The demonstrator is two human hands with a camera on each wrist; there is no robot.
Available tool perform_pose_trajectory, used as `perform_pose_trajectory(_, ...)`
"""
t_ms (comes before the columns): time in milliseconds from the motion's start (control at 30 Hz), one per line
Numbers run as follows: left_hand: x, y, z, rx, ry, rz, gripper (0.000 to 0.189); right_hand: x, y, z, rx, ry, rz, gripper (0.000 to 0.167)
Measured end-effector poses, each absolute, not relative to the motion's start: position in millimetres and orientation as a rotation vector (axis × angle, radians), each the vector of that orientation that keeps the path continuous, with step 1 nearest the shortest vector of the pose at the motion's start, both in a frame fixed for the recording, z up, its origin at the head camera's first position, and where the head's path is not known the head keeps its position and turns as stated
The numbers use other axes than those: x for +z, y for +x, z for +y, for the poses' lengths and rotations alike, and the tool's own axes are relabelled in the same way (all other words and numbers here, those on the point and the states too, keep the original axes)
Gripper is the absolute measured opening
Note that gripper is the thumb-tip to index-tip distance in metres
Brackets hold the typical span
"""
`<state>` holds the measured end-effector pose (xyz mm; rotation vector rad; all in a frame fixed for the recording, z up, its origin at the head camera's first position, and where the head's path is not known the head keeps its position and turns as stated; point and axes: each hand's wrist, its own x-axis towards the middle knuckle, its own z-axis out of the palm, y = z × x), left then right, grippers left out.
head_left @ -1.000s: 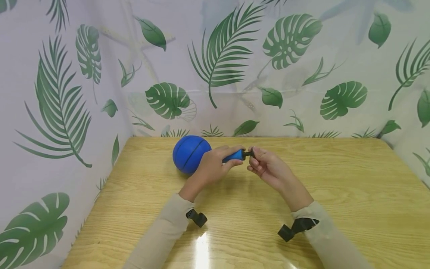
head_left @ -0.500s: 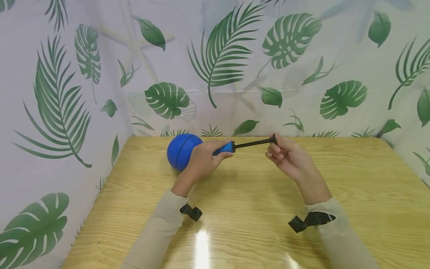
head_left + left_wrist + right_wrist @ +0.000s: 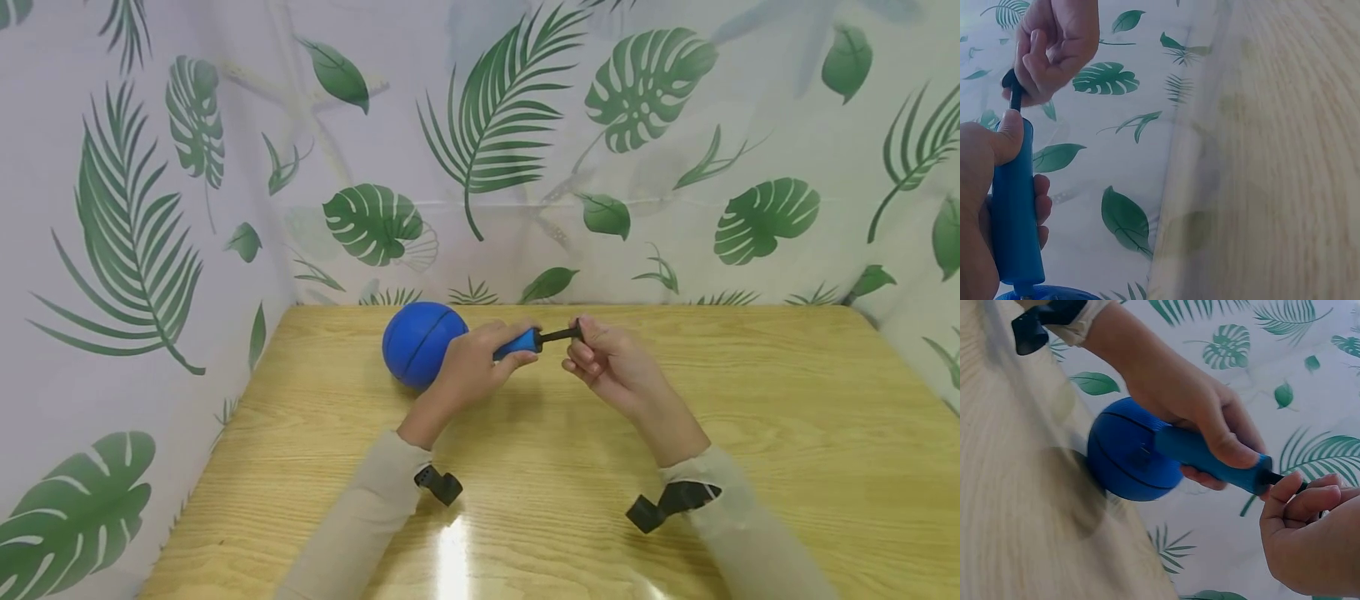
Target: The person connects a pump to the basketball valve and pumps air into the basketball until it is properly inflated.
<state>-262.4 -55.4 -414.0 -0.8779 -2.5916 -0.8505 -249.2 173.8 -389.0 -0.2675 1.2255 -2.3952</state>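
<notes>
A blue ball (image 3: 422, 343) with dark seams sits on the table, left of centre. My left hand (image 3: 471, 367) grips the blue barrel of a hand pump (image 3: 1017, 206), fingers wrapped round it and thumb near its top. In the right wrist view the barrel's far end meets the ball (image 3: 1129, 450); the left wrist view shows a thin metal piece there. My right hand (image 3: 617, 367) pinches the black handle (image 3: 578, 328) at the end of the pump's rod, which is partly drawn out.
The wood-grain table (image 3: 787, 400) stretches to both sides and towards me. A leaf-patterned cloth (image 3: 510, 167) rises behind its back edge and along the left. Each sleeve carries a black wrist camera mount (image 3: 441, 486).
My right hand first pulled the rod far out to the right, then moved back left, pushing it partly in. The ball and barrel shifted slightly left, then back right.
</notes>
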Motion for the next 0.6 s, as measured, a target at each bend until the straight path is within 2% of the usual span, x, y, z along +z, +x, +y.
perform_pose_trajectory(233, -415.3, -260.5, -51.2, -0.863, -0.925, -2.624, 0.048, -398.2, -246.9, 161.2, -2.315, -0.163, 1.322, 0.025)
perform_pose_trajectory(600, -410.9, -261.1, -57.1, -0.92, -0.911, -2.661, 0.048, -391.9, -246.3, 161.9, -2.275, -0.161, 1.357, 0.022)
